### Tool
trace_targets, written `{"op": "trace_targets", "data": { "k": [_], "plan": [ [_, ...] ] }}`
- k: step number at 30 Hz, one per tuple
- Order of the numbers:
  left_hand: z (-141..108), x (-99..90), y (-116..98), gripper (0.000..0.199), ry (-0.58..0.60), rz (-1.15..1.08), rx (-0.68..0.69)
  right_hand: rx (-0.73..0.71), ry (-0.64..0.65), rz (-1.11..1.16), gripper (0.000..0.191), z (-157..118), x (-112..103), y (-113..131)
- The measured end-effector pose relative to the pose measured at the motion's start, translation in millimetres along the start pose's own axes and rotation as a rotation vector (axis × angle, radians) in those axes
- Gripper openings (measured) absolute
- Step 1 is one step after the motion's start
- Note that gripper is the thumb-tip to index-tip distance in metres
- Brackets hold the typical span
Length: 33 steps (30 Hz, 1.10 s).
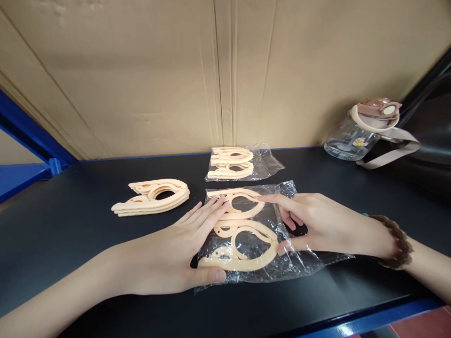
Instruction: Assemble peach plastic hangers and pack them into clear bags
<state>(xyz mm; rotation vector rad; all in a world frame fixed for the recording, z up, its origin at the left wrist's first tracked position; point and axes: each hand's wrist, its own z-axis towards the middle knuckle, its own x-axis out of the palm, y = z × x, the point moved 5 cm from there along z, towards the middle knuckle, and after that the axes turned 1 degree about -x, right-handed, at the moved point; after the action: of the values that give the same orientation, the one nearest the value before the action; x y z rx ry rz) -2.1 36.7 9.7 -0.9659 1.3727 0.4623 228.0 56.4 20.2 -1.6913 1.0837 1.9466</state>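
Observation:
A clear plastic bag [282, 272] lies flat on the black tabletop with cream folding hangers [259, 263] inside, placed one above another. My left hand [176, 251] rests on the bag's left part, fingers spread over the hangers and thumb at the lower edge. From the right, my right hand [313, 223] touches the hangers' rounded ends through the plastic, index finger on the upper one and thumb by the lower one; its other fingers are curled. Behind lies another clear bag [264, 164] with cream hangers [232, 164]. A loose stack of cream hangers [155, 199] sits left of the bags.
A clear bottle [357, 134] with a brown lid and a strap stands at the back right. Cardboard [158, 80] rises behind the black table [105, 188]. A blue metal frame [31, 126] shows at the left, and a blue edge runs along the front right.

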Motion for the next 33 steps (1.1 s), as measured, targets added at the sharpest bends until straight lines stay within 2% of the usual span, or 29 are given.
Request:
{"op": "trace_targets", "data": {
  "k": [2, 6, 7, 10, 12, 14, 17, 22, 26, 30, 33],
  "plan": [
    [0.2, -3.5, 2.0, 0.096, 0.002, -0.004, -0.026, 0.01, -0.002, -0.007, 0.082, -1.0, -1.6, -2.0],
    [4.0, -21.1, 16.4, 0.102, 0.148, -0.011, -0.026, 0.034, -0.058, -0.063, 0.078, -7.5, -9.9, -13.4],
    [5.4, -30.7, 24.4, 0.1, 0.125, 0.0, -0.038, 0.048, -0.1, -0.097, 0.073, -9.9, -13.8, -17.5],
    [6.5, -62.1, 58.0, 0.094, -0.038, 0.068, -0.094, 0.108, -0.232, -0.205, 0.06, -16.8, -25.9, -28.9],
    [3.0, -77.1, 84.4, 0.081, -0.119, 0.165, -0.149, 0.141, -0.277, -0.241, 0.055, -19.4, -31.1, -33.3],
    [-2.0, -83.7, 108.7, 0.085, -0.114, 0.234, -0.196, 0.158, -0.288, -0.245, 0.055, -20.0, -33.3, -34.2],
    [-8.5, -86.7, 132.0, 0.076, -0.089, 0.253, -0.261, 0.16, -0.265, -0.23, 0.053, -18.2, -32.4, -31.3],
    [-8.4, -83.5, 133.2, 0.069, -0.061, 0.24, -0.297, 0.154, -0.246, -0.203, 0.052, -15.3, -30.3, -26.7],
    [-6.0, -83.0, 131.3, 0.07, -0.117, 0.201, -0.278, 0.15, -0.256, -0.195, 0.051, -15.2, -31.2, -26.6],
    [-5.5, -90.7, 133.9, 0.073, -0.182, 0.145, -0.345, 0.158, -0.261, -0.202, 0.05, -16.0, -31.8, -28.1],
    [-1.7, -98.9, 119.2, 0.074, -0.159, 0.12, -0.395, 0.148, -0.28, -0.207, 0.049, -15.7, -31.6, -27.9]
  ]
}}
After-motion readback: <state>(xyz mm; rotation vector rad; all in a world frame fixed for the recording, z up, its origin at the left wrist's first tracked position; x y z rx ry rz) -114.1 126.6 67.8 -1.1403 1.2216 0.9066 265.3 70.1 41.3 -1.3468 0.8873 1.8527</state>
